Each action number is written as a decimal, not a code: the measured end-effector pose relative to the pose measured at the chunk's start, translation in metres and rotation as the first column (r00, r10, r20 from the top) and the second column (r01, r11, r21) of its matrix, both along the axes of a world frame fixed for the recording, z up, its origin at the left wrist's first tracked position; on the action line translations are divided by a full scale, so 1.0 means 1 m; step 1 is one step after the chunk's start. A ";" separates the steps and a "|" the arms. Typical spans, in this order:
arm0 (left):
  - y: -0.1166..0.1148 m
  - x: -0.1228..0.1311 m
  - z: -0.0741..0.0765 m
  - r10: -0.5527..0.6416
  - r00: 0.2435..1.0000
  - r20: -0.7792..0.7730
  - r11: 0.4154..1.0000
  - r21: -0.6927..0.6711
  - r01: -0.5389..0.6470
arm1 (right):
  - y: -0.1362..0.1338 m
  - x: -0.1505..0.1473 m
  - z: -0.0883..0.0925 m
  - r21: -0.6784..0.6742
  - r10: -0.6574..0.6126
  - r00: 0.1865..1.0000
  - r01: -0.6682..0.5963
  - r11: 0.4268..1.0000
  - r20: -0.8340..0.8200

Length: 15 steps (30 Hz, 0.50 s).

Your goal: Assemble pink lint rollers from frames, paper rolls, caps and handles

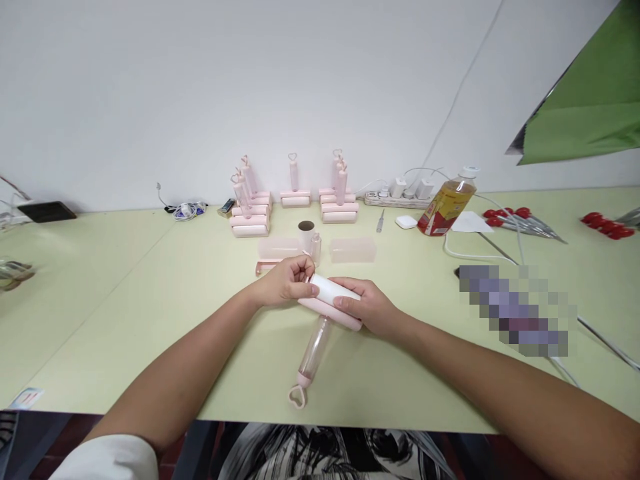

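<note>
A pink lint roller (pixel 313 350) with a see-through handle and a heart-shaped ring is held over the table, its handle slanting down toward me. Its white sticky roll (pixel 330 291) faces up above the pink cover. My right hand (pixel 367 303) wraps round the right end, with the thumb on the roll. At the left end of the roll, my left hand (pixel 295 280) is closed, its thumb pressing there and its other fingers curled. Just beyond my hands are a cardboard-cored roll (pixel 306 233), a small clear pink handle part (pixel 315 248) and a pink cover piece (pixel 267 267).
Several finished-looking pink lint rollers (pixel 250 227) stand along the wall. Clear pink covers (pixel 353 251) lie before them. To the right are a power strip (pixel 400 199), a tilted drink bottle (pixel 447 203), red-handled tools (pixel 523 220) and a blurred-out object (pixel 510 310) with cables.
</note>
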State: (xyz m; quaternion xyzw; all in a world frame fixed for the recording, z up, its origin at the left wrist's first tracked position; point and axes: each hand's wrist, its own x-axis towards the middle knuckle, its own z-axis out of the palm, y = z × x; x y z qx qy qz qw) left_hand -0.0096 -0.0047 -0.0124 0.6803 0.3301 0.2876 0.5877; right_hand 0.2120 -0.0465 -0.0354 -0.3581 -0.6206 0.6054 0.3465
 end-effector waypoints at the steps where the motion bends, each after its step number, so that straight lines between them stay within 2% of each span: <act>1: 0.001 -0.001 0.002 -0.013 1.000 -0.004 1.000 0.002 0.013 | -0.001 -0.002 -0.001 0.007 -0.013 1.000 0.013 1.000 -0.007; 8: 0.001 -0.004 0.012 -0.104 0.994 -0.045 0.995 0.002 0.104 | -0.013 -0.009 -0.002 0.028 -0.067 0.997 0.067 0.997 -0.024; 11: 0.002 -0.004 0.011 -0.070 0.995 -0.069 0.997 0.015 0.071 | -0.016 -0.013 -0.002 0.079 -0.148 0.989 0.146 0.986 0.019; 15: 0.002 -0.001 0.003 0.032 0.999 0.015 0.999 0.010 -0.032 | -0.017 -0.015 -0.004 0.204 -0.293 0.955 0.279 0.939 0.045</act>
